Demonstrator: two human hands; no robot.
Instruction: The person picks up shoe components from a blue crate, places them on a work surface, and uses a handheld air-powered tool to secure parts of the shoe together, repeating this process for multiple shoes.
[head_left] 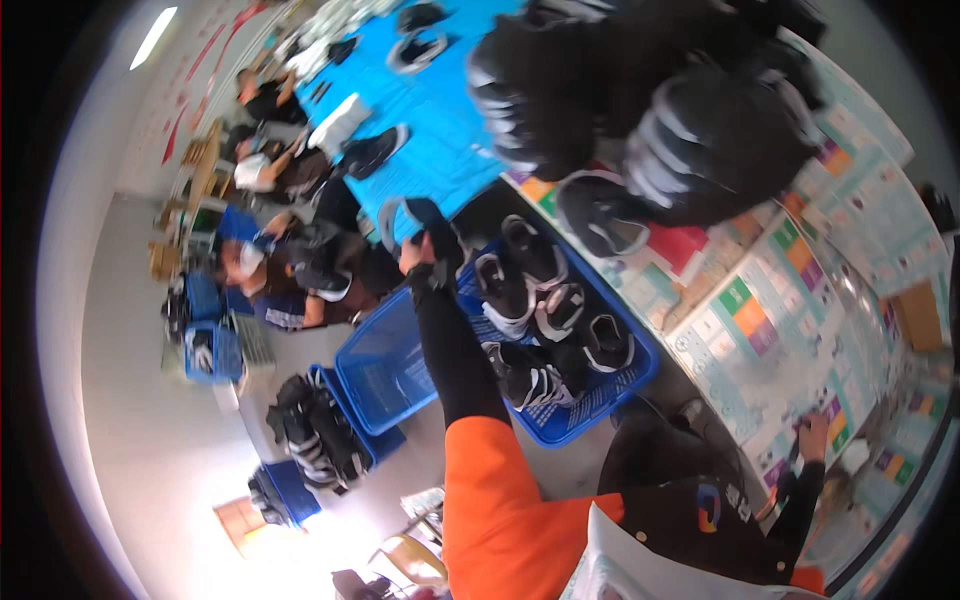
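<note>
My left arm reaches out over a blue plastic basket [640,385]. At its end my left hand [416,254] is closed on a black and grey sneaker [437,222], held above the basket's far end by the blue-covered table. Several black sneakers [535,250] with pale soles lie inside this basket, tilted different ways. Away to the right, my right hand [813,437] rests at the edge of the table covered with printed sheets. It is small and blurred, so its finger pose is unclear.
Large piles of black sneakers [700,140] stand on the sheet-covered table [735,310]. A blue-covered table [440,110] carries more shoes. Another blue basket [385,360] and a stack of black shoes [310,430] are at left. Several people [300,265] sit along the blue table's left side.
</note>
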